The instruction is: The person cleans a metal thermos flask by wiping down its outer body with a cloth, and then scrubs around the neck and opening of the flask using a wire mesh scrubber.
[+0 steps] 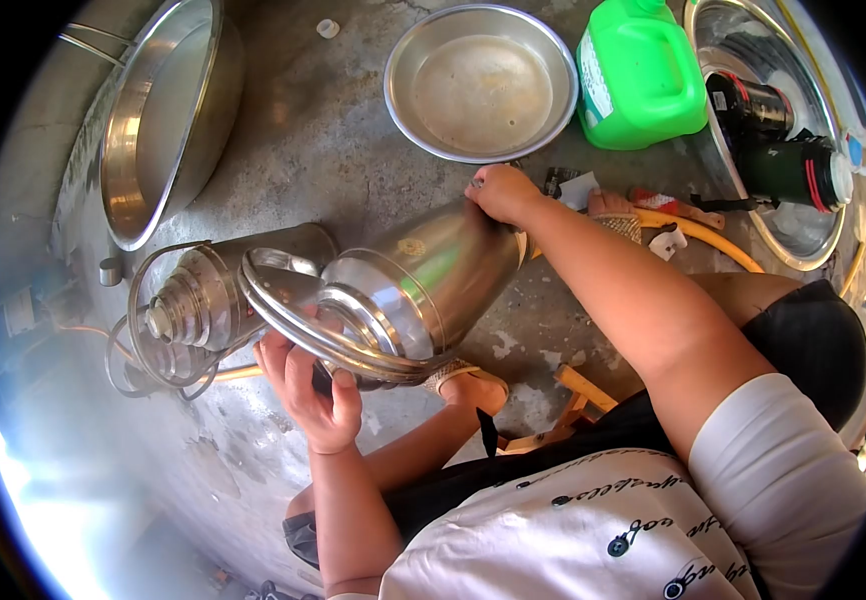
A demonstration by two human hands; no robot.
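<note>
A shiny steel thermos flask point(438, 270) lies tilted in front of me, its neck toward the lower left and its base toward the upper right. My left hand point(308, 390) grips it at the neck end, by the looped metal handle point(343, 345); some fingertips are hidden behind the metal. At the base end, my right hand point(503, 195) is closed against the rim with bent fingers. Whether anything small is pinched there, I cannot tell. Close to my left hand, a second steel thermos flask point(243, 270) rests on its side, with a stepped neck and wire handles.
Ahead stands a steel basin point(398, 110) holding cloudy water. Beside it is a green jug point(643, 85). A larger basin point(821, 255) at right holds dark bottles point(791, 170). Another basin point(208, 130) leans on its side at left. A yellow hose point(703, 232) crosses the concrete floor.
</note>
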